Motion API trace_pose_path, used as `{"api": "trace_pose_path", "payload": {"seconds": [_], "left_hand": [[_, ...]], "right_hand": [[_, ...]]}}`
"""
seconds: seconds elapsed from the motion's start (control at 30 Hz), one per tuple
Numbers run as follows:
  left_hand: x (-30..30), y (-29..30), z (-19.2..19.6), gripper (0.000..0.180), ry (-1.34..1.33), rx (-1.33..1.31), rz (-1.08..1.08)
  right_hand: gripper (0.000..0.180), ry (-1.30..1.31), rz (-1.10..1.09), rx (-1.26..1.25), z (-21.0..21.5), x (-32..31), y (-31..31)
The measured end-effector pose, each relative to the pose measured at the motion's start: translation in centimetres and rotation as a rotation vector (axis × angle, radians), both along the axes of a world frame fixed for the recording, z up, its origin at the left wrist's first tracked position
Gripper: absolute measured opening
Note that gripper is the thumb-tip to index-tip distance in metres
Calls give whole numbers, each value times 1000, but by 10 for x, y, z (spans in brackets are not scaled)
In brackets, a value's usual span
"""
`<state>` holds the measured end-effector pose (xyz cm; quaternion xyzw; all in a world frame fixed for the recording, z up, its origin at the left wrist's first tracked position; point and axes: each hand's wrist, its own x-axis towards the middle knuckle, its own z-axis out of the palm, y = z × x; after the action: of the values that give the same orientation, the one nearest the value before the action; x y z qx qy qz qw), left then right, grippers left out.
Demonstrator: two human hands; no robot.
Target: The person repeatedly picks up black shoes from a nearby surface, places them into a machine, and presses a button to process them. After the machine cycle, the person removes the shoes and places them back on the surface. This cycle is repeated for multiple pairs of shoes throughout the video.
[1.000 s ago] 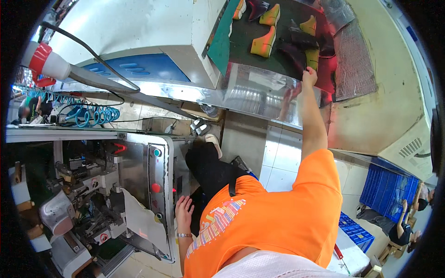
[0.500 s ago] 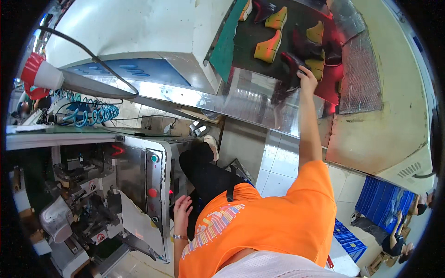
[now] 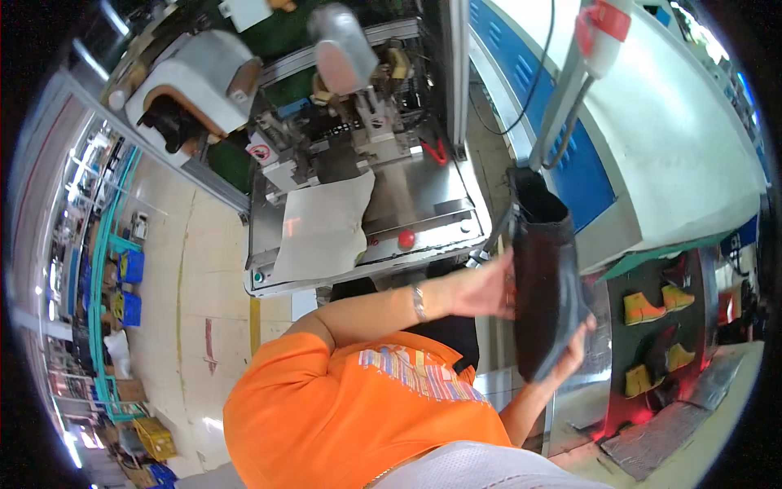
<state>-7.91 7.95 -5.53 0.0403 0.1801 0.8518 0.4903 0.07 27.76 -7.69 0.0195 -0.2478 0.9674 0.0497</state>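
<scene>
A dark boot is held up at the right of centre, its open top upward and its foot end lower down. My left hand, with a bracelet at the wrist, grips its side; the fingers are partly behind the boot and slightly blurred. Around the lower end, my right hand is closed on the same boot. Left of the hands stands a machine with a metal table, a pale sheet on its top, and a rounded silver block above a clamp mechanism.
At the right, a conveyor belt carries several yellow and dark boot pieces under red light. A white and blue cabinet stands behind it. A red and white plug sits on a pole. The machine's front bears a red button.
The boot my right hand gripped at the belt is now up before me in both hands. My left hand has come onto it. The view has turned toward the machine.
</scene>
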Motion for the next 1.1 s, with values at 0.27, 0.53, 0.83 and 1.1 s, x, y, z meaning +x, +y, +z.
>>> {"api": "trace_pose_path", "payload": {"seconds": [0.27, 0.53, 0.83, 1.1], "left_hand": [[-34, -127, 105, 37, 506, -249, 541], [-30, -209, 138, 45, 860, -633, 556], [-45, -266, 200, 24, 977, -765, 847], [-133, -275, 210, 20, 657, -550, 1259]], "right_hand": [[57, -15, 808, -180, 8, -162, -111], [48, 538, 1015, 339, 142, -204, -194], [16, 542, 658, 708, 222, -233, -215], [16, 324, 458, 635, 259, -313, -289]]}}
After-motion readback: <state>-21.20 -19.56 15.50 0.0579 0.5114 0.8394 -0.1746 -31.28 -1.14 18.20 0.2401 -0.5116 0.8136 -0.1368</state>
